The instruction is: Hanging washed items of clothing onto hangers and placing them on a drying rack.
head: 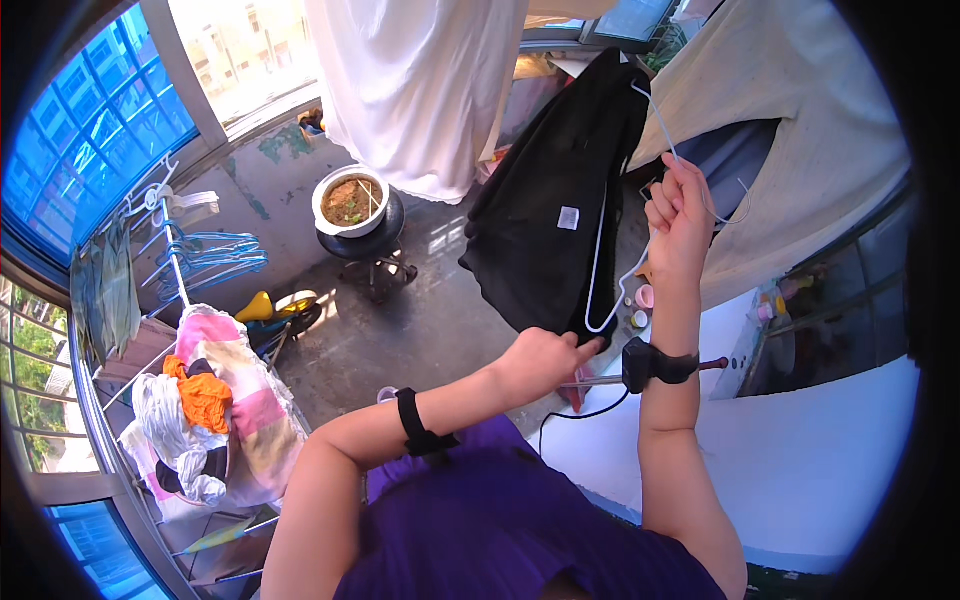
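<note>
A black garment (540, 195) with a small white label hangs in front of me, partly on a white wire clothes hanger (598, 277). My right hand (681, 206) is closed around the hanger near its neck, and the bare hook sticks out to the right. Down at the garment's lower edge, my left hand (551, 364) pinches the black fabric beside the hanger's lower corner. Part of the hanger's wire is hidden by the cloth and by my right hand.
Blue wire hangers (214, 259) hang on a drying rack at left. Orange and white clothes (202, 401) lie over a striped cloth. A white pot of soil (351, 201) rests on a black stool (367, 240). Large pale cloths (420, 90) hang beyond, and a white surface (810, 442) lies at right.
</note>
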{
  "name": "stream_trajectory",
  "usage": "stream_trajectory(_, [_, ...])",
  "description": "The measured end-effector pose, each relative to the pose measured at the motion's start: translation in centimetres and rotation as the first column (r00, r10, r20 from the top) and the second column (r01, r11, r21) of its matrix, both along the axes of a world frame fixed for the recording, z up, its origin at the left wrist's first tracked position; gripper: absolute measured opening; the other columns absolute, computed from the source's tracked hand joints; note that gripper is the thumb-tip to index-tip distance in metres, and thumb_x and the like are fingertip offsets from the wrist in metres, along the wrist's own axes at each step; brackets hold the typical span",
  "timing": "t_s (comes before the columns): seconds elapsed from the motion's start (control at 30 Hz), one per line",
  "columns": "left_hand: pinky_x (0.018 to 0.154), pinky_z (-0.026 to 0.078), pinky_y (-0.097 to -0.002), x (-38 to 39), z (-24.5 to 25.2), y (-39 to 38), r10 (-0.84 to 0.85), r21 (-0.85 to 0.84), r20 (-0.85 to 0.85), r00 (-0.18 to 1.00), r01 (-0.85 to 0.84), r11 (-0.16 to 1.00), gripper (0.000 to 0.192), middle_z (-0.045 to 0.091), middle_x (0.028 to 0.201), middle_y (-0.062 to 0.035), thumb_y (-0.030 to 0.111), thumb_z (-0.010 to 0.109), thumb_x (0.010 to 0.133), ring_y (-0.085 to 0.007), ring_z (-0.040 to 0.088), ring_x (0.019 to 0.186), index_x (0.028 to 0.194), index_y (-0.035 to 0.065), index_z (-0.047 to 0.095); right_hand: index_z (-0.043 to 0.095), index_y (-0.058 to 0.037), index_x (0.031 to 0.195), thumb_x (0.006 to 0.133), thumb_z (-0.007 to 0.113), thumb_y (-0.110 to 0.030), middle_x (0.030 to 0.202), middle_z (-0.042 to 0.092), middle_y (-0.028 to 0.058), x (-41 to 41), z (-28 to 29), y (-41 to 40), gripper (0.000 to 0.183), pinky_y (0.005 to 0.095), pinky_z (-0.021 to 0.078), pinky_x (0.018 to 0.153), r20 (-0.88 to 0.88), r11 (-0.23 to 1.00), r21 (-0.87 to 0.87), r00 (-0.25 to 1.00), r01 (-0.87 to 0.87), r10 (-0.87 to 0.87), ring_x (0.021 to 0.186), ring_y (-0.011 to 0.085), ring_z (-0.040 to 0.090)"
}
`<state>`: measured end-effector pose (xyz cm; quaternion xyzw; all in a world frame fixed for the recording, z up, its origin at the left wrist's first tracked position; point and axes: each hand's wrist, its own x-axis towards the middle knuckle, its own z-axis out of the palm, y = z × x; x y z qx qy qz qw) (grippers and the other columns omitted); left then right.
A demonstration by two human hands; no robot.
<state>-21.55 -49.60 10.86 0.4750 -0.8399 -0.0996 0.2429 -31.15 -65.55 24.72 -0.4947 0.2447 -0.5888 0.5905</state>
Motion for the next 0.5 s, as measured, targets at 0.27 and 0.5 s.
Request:
stream_trajectory(0.27, [0.056,0.050,-0.0409,-2.1,-0.1,-1.8,0.032,0.019,-0.548,0.836,-0.025,0.999,0.020,0.061,0.069,-0.0131,0.019,0.063,0.089,-0.0319,0.063,0.063,0.100,0.0032,0.058,0.062,-0.0008,0.095,0.092,0.061,-0.010,0.058,0.032,-0.0046,-1.9,-3.9,0.9,0.010,0.0226,0.0165,0.041,-0.179,0.990,0.121,0.982,0.078,-0.056,0.044,0.0034,0.023])
stream_trajectory(0.5, [0.067,0.051,-0.0451,-3.7,0.9,-4.2,-0.178,-0.016,-0.716,0.675,0.239,0.971,0.020,0.064,0.078,-0.0172,0.021,0.063,0.091,-0.0368,0.064,0.076,0.091,0.0014,0.058,0.064,0.0041,0.113,0.094,0.059,-0.010,0.065,0.039,-0.0041,-5.3,-3.4,2.8,0.024,0.0196,0.0207,0.044,-0.398,0.956,0.292,0.914,0.038,0.085,0.048,0.0026,0.029])
